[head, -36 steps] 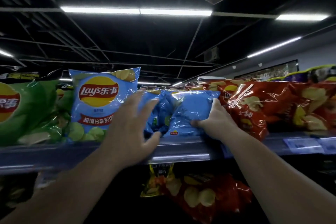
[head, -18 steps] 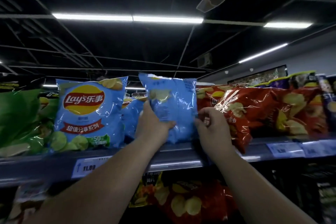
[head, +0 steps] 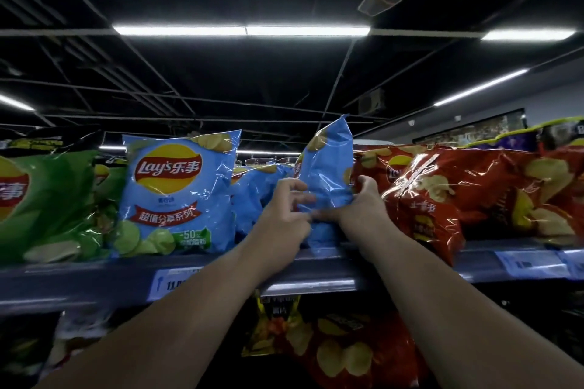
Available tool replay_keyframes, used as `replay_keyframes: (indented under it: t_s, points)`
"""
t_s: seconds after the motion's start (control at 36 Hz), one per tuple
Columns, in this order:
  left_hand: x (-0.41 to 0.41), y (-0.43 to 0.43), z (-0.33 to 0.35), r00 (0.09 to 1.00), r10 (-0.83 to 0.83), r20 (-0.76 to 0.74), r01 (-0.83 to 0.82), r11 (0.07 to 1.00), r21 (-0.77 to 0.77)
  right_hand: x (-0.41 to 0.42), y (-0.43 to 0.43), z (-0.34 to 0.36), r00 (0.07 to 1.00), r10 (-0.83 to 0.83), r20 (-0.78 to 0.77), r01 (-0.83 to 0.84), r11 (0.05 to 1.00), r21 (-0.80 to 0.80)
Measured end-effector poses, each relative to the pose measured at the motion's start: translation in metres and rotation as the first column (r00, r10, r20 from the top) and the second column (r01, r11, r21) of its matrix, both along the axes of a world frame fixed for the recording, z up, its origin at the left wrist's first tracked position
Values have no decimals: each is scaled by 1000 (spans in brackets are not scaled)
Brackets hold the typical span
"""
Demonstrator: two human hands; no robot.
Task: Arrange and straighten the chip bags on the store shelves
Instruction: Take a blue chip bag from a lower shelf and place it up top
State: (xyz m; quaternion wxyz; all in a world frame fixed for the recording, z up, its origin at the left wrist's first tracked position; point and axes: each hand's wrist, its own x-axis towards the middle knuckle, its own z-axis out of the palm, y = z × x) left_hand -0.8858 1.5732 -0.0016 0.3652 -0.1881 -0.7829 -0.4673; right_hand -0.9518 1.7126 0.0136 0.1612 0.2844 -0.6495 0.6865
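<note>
On the top shelf [head: 94,287] a blue chip bag [head: 328,167] stands on end, turned edge-on and tilted. My left hand [head: 284,218] grips its lower left side. My right hand [head: 363,205] holds its lower right corner. Another blue bag [head: 180,193] stands upright facing out to the left, and more blue bags [head: 256,196] lie slumped between the two. Green bags [head: 47,199] fill the far left, red bags [head: 474,193] the right.
A price-tag rail [head: 521,265] runs along the shelf front. Below the shelf a red bag [head: 347,350] and a yellow one [head: 268,328] sit on a lower level. Dark ceiling with strip lights is overhead.
The blue bag lay flat a second ago; both hands lifted it upright, then turned it edge-on and shifted it rightward toward the red bags.
</note>
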Motion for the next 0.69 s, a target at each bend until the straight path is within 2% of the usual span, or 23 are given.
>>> replay_keyframes:
  t_s: [0.08, 0.19, 0.28, 0.36, 0.44, 0.5, 0.58, 0.64, 0.69]
  points:
    - [-2, -11, 9, 995, 70, -66, -63, 994, 93, -8, -3, -2, 992, -128, 5, 128, 990, 62]
    - [-1, -19, 19, 972, 198, -124, -183, 976, 121, -16, 3, -6, 994, -104, -39, 100, 991, -87]
    - [-4, -26, 13, 975, 201, -94, -178, 961, 212, -22, 14, -8, 994, 103, -29, -107, 978, -179]
    - [-2, -25, 10, 991, 98, -90, -67, 950, 305, -24, 25, -7, 929, 370, 1, -357, 898, -256]
    - [-2, -28, 13, 1000, -14, -22, 20, 947, 321, -23, 29, -4, 884, 468, 7, -449, 852, -269]
    - [-1, -30, 11, 1000, 23, 5, -23, 960, 278, -23, 26, -5, 911, 412, 11, -399, 890, -221]
    - [0, -27, 5, 984, 165, -68, -148, 969, 198, -22, 21, -7, 989, 147, 14, -145, 985, -94]
    - [3, -23, 2, 948, 294, -124, -270, 946, 181, -17, 17, -7, 1000, 23, 0, -23, 999, -43]
    - [3, -24, 3, 909, 389, -149, -359, 913, 195, -11, 12, -9, 1000, -3, -28, 2, 1000, -19]
